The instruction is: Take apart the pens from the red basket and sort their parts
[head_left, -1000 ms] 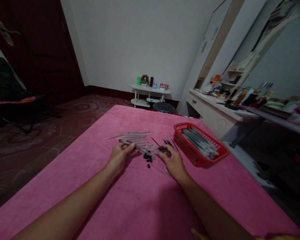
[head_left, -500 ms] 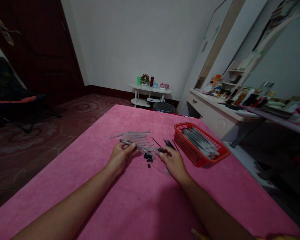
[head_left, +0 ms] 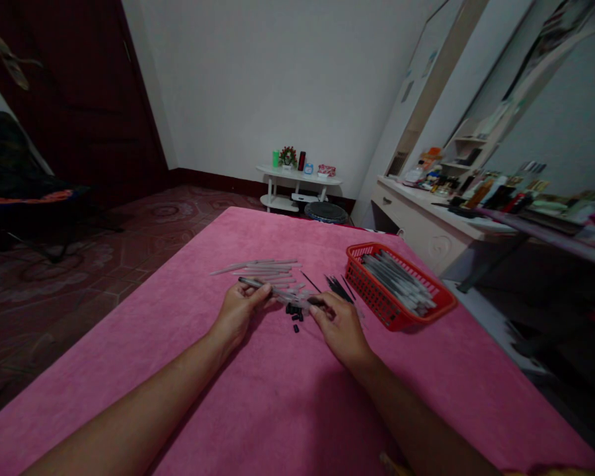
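Observation:
My left hand (head_left: pixel 237 309) pinches a clear pen barrel (head_left: pixel 252 283) just above the pink cloth (head_left: pixel 287 396). My right hand (head_left: pixel 341 324) has its fingers closed on a small dark piece beside the barrel's right end; what it is I cannot make out. Between the hands lie several small black caps (head_left: pixel 294 313). A row of loose clear barrels (head_left: pixel 262 268) rests just beyond my left hand. Thin black refills (head_left: pixel 337 285) lie beyond my right hand.
A red plastic basket (head_left: pixel 399 316) holding several pens sits to the right of my right hand. The pink cloth covers the whole work surface. A white dresser (head_left: pixel 426 228) with bottles stands further right, a small white side table (head_left: pixel 298 180) at the back wall.
My right hand has slid a little left, closer to the barrel held by my left hand. My left hand has stayed in place.

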The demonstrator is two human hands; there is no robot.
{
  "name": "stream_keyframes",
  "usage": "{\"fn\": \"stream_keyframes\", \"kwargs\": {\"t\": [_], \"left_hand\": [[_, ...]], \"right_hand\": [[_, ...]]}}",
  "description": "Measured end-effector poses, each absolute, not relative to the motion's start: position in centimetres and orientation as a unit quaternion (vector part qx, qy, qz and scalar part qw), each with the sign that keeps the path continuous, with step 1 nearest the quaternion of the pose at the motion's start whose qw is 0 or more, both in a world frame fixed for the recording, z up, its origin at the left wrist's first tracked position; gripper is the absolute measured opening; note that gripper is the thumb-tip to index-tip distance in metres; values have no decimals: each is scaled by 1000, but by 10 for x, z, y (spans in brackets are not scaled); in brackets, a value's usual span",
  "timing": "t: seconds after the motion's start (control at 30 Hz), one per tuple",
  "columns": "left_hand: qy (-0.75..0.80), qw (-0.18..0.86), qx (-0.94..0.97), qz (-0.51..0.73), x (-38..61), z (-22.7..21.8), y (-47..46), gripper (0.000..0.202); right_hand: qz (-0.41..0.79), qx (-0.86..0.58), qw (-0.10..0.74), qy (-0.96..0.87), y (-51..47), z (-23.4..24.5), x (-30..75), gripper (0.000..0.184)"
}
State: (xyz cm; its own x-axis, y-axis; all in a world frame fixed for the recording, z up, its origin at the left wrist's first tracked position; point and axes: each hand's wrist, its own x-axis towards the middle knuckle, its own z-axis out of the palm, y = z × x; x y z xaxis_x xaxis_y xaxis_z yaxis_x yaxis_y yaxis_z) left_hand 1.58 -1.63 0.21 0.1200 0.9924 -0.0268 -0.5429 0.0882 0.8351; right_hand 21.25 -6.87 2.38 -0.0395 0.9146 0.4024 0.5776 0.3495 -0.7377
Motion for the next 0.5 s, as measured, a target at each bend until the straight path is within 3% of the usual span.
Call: {"fn": "stream_keyframes", "kwargs": {"t": [0.5], "left_hand": [[336, 712, 339, 515, 19, 13, -26, 30]], "right_hand": [[112, -487, 440, -746, -73, 28, 209, 16]]}}
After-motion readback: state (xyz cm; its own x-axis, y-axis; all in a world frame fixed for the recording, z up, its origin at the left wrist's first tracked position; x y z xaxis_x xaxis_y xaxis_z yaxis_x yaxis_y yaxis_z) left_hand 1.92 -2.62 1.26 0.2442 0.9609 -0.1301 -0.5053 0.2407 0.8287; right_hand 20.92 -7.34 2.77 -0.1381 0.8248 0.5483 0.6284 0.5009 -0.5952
